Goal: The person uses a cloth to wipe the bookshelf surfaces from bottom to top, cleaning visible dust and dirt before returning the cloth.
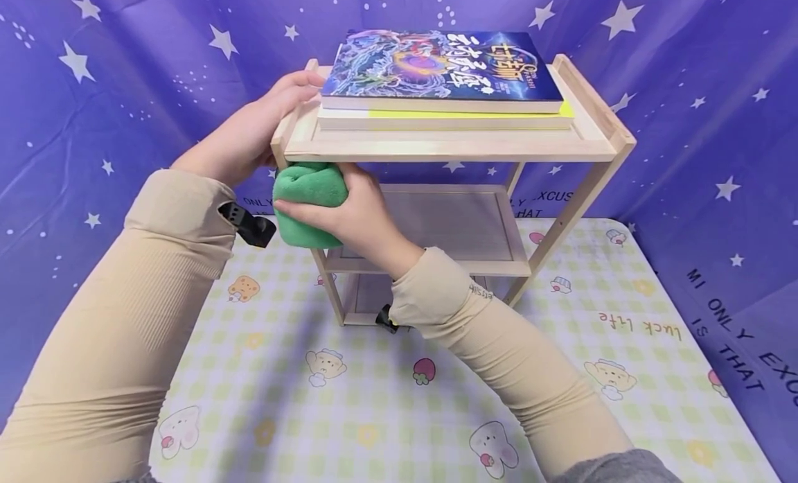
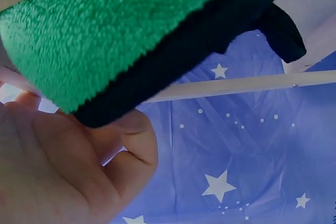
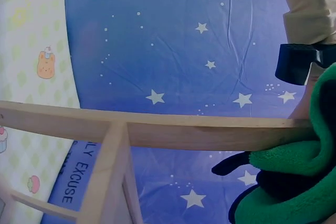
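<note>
My left hand (image 1: 255, 133) holds the left end of a pale wooden shelf rack (image 1: 449, 149) at its top tier, fingers laid over the side rail. In my right hand (image 1: 368, 216) is a folded green cloth (image 1: 308, 199), gripped against the rack's left side just below the top. The left wrist view shows the green cloth's (image 2: 126, 30) black border close to my curled left fingers (image 2: 139, 153). Black trim and a loop also show on the cloth (image 3: 294, 203) in the right wrist view, near the wooden rail (image 3: 210, 132).
Two stacked books, a blue illustrated one (image 1: 442, 67) above a yellow-edged one (image 1: 461, 121), lie on the top tier. The rack has lower tiers (image 1: 449, 220) and stands on a checked tablecloth (image 1: 386, 414). A purple star-print curtain (image 1: 156, 46) surrounds the table.
</note>
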Tool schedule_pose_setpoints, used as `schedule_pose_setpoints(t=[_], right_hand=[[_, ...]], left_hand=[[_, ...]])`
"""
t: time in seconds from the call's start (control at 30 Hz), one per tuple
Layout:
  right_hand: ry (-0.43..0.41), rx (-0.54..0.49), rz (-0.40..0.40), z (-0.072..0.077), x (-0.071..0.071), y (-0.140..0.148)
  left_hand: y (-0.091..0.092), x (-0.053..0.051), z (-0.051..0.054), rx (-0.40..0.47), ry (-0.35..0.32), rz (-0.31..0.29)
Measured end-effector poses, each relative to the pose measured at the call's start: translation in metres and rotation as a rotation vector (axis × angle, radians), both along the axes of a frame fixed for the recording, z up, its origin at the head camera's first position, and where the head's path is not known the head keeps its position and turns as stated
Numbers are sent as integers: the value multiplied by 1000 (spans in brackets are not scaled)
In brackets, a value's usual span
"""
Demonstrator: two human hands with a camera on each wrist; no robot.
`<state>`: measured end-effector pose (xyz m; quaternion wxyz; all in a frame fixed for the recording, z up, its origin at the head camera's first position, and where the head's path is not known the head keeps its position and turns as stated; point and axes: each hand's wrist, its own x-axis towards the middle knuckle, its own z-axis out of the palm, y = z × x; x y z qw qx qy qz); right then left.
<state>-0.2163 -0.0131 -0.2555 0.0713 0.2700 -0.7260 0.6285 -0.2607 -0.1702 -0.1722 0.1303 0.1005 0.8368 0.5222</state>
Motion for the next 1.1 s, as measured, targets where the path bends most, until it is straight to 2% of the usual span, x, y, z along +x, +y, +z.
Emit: schedule_pose_setpoints(t=[0.27, 0.43, 0.67, 0.83, 1.1], right_hand=[[84, 127, -39, -1, 2, -3], [95, 168, -38, -1, 1, -2], [35, 134, 47, -9, -5, 1], [-40, 208, 93, -22, -10, 4], [-90, 287, 110, -41, -11, 4]], left_hand=[[2, 2, -1, 62, 11, 17], [2, 2, -2, 62, 15, 25], [4, 1, 0, 36, -7, 51], [6, 1, 0, 28, -5, 62], [6, 1, -2, 65, -3, 66]])
